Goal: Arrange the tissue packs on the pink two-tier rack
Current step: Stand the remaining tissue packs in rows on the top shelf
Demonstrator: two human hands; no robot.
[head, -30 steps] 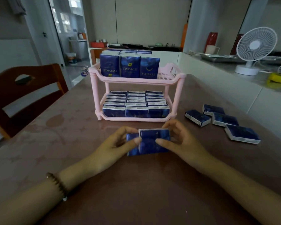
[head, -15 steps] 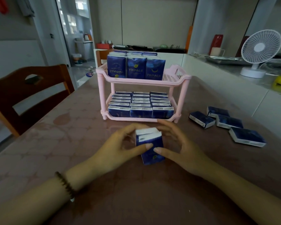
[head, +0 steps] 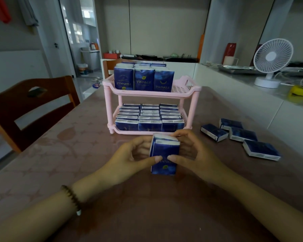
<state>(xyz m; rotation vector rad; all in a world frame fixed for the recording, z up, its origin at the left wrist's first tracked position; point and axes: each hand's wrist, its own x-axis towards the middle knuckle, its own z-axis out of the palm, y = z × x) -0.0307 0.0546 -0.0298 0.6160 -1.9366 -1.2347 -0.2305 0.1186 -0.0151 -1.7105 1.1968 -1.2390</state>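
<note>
A pink two-tier rack [head: 195, 102] stands on the table's middle. Its lower tier is packed with rows of dark blue tissue packs [head: 150, 117]. More packs stand upright on the left and centre of the upper tier [head: 143, 79]; its right end is bare. In front of the rack, my left hand [head: 129, 159] and my right hand [head: 194, 154] press together a small upright stack of blue tissue packs [head: 164, 154], thumbs meeting on its front. Several loose packs [head: 240, 135] lie flat on the table to the right.
A wooden chair [head: 33, 105] stands at the table's left edge. To the right runs a white counter with a small white fan [head: 271, 62] and a yellow object [head: 300, 90]. The brown table [head: 59, 154] stretches around the rack.
The packs between my hands have turned from lying sideways to standing upright, and both hands have closed in on their sides. The view has moved slightly closer to the rack.
</note>
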